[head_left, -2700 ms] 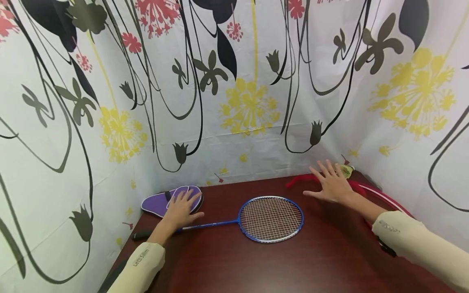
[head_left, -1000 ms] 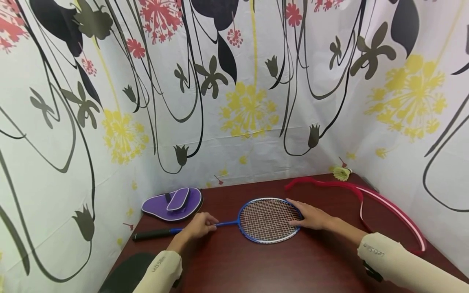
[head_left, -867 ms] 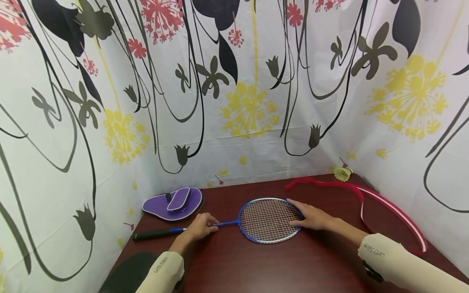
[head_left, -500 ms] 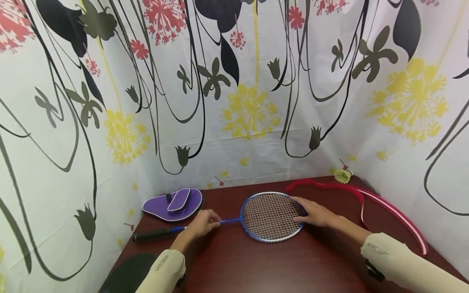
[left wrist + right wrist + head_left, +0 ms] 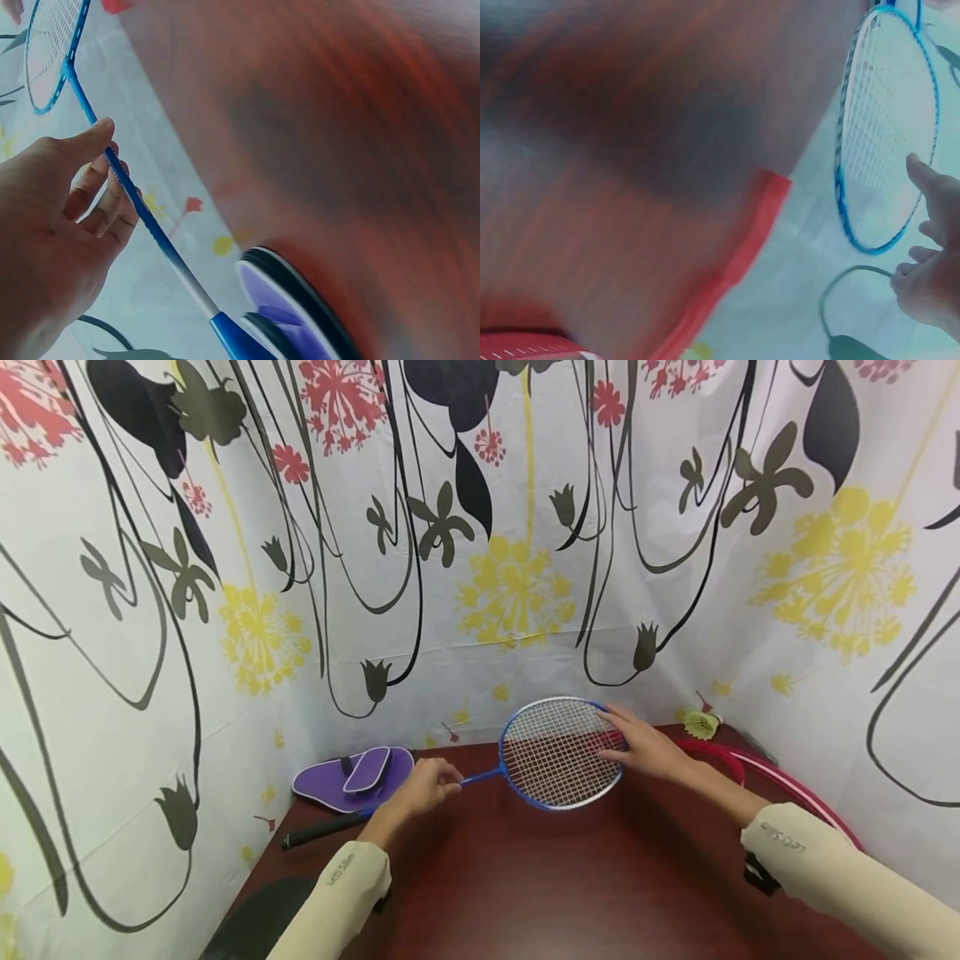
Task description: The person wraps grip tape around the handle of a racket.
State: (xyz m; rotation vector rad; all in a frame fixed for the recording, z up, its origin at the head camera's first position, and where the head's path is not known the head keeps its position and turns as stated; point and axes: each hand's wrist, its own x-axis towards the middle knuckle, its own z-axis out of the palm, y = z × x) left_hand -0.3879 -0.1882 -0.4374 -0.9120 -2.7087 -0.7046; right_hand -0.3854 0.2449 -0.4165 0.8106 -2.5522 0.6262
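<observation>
A blue and white badminton racket (image 5: 561, 752) is held up over the table, its strung head to the right and its black handle (image 5: 324, 832) low at the left. My left hand (image 5: 426, 787) pinches the thin blue shaft between thumb and fingers, as the left wrist view also shows. At the far end of the head, my right hand (image 5: 647, 747) holds the rim, with the thumb over the strings and the other fingers at the outer edge. In the right wrist view the racket head (image 5: 885, 127) is seen nearly edge-on, beside the right thumb.
A purple paddle case (image 5: 352, 781) with white piping lies at the back left, behind the racket handle. At the right are a red strip with a white edge (image 5: 795, 789) and a yellow shuttlecock (image 5: 701, 724). A dark rounded object (image 5: 262, 917) sits at the lower left.
Both hands, spread over the table at first, came to the racket's shaft and rim. They have since raised it from the tabletop, and its head is now tilted up.
</observation>
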